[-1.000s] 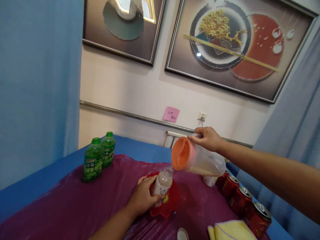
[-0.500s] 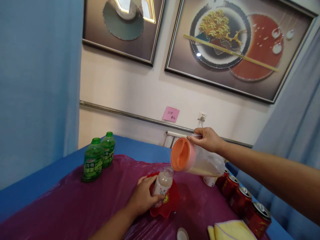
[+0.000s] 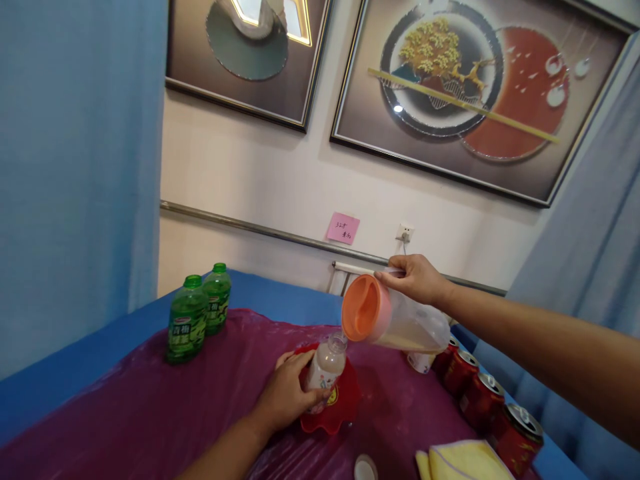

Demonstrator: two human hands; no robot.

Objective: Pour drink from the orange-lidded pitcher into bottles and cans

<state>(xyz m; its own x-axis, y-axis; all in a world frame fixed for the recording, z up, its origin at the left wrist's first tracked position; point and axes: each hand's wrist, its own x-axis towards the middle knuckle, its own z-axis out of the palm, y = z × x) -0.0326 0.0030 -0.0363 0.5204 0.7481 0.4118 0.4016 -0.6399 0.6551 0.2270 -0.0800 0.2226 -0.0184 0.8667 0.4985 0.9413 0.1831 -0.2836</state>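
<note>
Left fingers (image 3: 301,361) curl round a clear, narrow-necked bottle (image 3: 329,361) while right fingers (image 3: 399,262) grip a tilted, translucent plastic pitcher (image 3: 413,323).

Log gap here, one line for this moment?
left hand: grips clear bottle | right hand: holds tilted pitcher | below bottle: red dish

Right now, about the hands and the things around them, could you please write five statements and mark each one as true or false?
1. The left hand grips a clear bottle, and the right hand holds a jug. True.
2. The jug is upright. False: it is tilted toward the clear bottle.
3. The jug's lid is blue. False: it is orange.
4. Red cans stand in a row. True.
5. The yellow cloth lies beside the green bottles. False: it lies beside the red cans.
</note>
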